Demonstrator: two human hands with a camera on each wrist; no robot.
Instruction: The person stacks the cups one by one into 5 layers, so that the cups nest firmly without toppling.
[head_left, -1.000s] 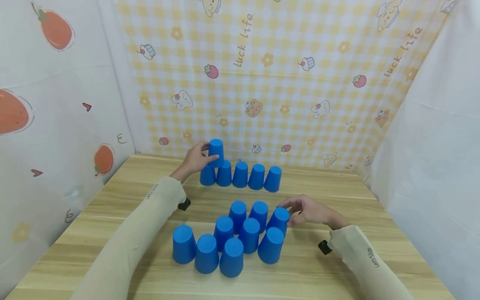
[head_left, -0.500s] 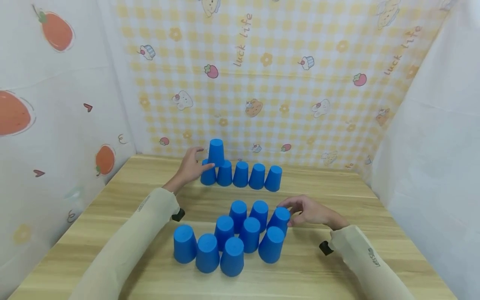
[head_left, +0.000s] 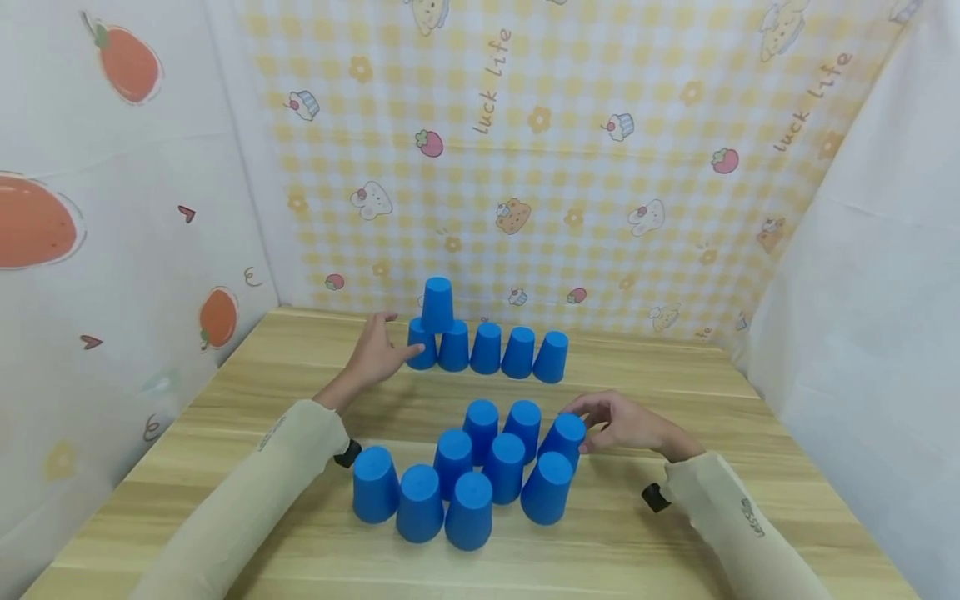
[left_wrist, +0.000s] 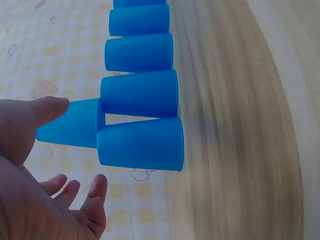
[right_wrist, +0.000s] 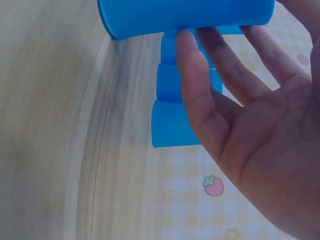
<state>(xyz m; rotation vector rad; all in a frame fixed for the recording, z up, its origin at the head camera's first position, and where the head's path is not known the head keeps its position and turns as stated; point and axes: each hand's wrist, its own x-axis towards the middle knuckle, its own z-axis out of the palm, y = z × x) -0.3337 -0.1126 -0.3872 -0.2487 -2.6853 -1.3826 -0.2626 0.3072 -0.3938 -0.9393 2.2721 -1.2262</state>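
All the cups are blue and stand upside down. At the back, one cup (head_left: pixel 438 306) rests across the two leftmost cups of a straight row (head_left: pixel 486 350). My left hand (head_left: pixel 375 352) is just left of this row, thumb and fingers spread apart and holding nothing. In the left wrist view, the thumb (left_wrist: pixel 50 109) overlaps the upper cup (left_wrist: pixel 75 122). My right hand (head_left: pixel 622 421) holds the rightmost cup (head_left: pixel 564 440) of the nearer group, fingers behind it and thumb at its near side. That cup (right_wrist: pixel 185 15) stays on the table among its neighbours.
Several more cups (head_left: pixel 453 462) stand in a close cluster in front, three of them (head_left: pixel 420 504) nearest the front edge. The wooden table (head_left: pixel 660 533) ends at a checked cloth backdrop (head_left: pixel 570 167), with white cloth (head_left: pixel 862 250) at both sides.
My left hand has let go of the upper cup, which stays on the row, and has drawn back down and to the left. My right hand has stayed at its cup.
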